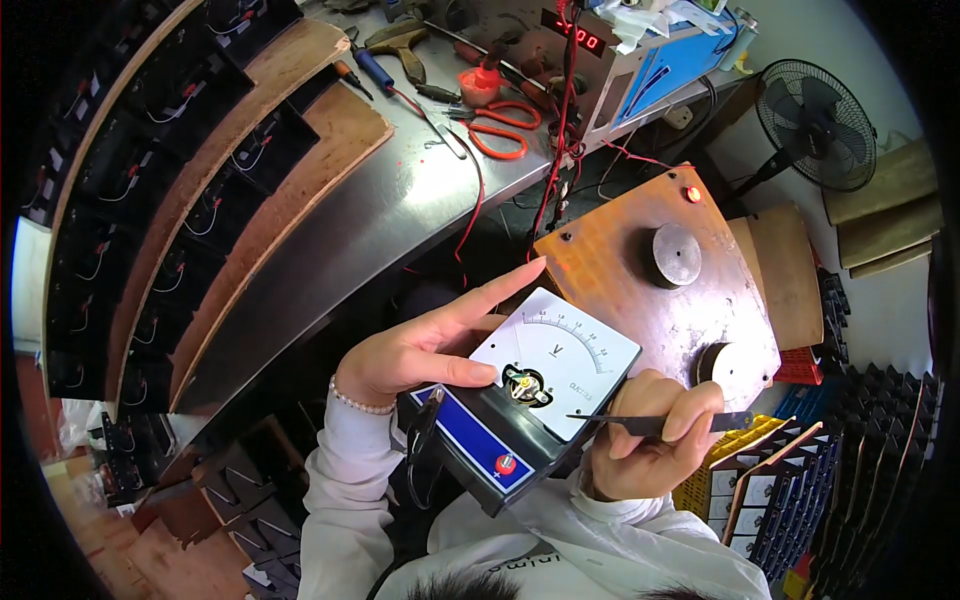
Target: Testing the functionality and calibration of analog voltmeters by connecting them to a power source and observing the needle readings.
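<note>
Tilted in front of me is an analog voltmeter (560, 350) with a white dial, a black case and a blue terminal strip. Its inner coil and small parts show through an opening in the dial. My left hand (420, 350) grips its left side, thumb on the dial and index finger stretched outward. A black clip (432, 405) with a dark lead sits at the left terminal; a red terminal post (505, 464) stands at the other end. My right hand (650, 440) is closed round dark pointed tweezers (640, 424), their tip over the dial near the opening.
Beyond the meter stands a worn board (610, 240) with two round metal knobs and a lit red lamp. A steel bench (420, 190) holds red-handled scissors (500, 130), pliers (402, 45) and a power supply (570, 60). Shelves of black cases (110, 180) curve leftward; a fan (815, 125) stands right.
</note>
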Demonstrator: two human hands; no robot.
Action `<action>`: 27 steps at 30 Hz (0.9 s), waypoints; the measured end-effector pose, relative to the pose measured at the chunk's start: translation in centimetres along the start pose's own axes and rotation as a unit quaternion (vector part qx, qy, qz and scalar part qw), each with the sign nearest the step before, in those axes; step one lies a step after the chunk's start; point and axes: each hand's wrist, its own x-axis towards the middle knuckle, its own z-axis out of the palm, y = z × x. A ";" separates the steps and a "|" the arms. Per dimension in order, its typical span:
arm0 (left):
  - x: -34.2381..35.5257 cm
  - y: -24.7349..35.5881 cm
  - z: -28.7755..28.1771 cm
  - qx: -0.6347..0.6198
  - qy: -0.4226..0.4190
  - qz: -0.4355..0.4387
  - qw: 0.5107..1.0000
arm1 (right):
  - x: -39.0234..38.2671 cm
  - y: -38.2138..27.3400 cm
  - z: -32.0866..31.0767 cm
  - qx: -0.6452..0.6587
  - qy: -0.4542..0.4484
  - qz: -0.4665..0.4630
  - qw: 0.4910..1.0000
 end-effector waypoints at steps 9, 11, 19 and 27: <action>-0.5 0.5 -0.1 0.002 0.022 -0.014 1.000 | -0.1 0.6 0.4 0.012 -0.010 -0.004 1.000; -0.9 0.6 -0.1 0.003 0.030 -0.010 0.999 | 0.0 0.7 0.7 0.023 -0.018 -0.006 1.000; -8.4 -0.1 -2.1 0.348 0.506 0.390 0.686 | 1.4 3.3 0.4 -0.225 -0.040 0.080 0.970; -12.1 -0.8 -7.0 0.401 0.508 0.315 0.694 | 4.9 11.8 9.1 -0.370 -0.336 -0.105 0.860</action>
